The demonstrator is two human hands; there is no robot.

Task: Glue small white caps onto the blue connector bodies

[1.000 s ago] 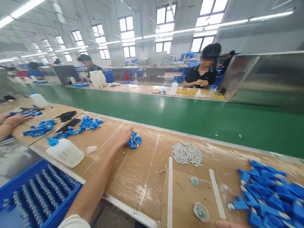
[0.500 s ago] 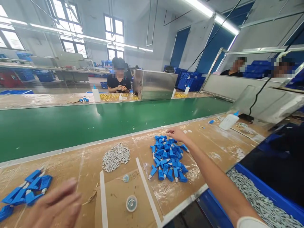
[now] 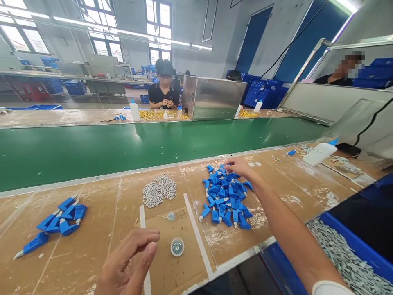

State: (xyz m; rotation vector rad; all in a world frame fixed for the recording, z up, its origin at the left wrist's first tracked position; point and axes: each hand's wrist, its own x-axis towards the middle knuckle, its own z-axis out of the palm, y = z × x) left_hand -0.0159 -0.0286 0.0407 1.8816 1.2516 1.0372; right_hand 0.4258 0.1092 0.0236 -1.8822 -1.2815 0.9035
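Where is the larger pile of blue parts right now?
In the head view, the larger pile of blue parts lies right of the grey pieces, with the right hand at its far edge.

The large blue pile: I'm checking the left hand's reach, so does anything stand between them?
Only low things: a white strip lies between the left hand and the large blue pile, with a round clear cup near the path. Nothing tall shows.

The place was a factory workshop: a long green belt (image 3: 92, 147) ran beyond the left hand (image 3: 127, 262), many blue parts (image 3: 225, 194) lay heaped on the table (image 3: 98, 229) at the right hand (image 3: 238, 167), and across from both were a co-worker (image 3: 162, 96) and tube lights (image 3: 123, 31).
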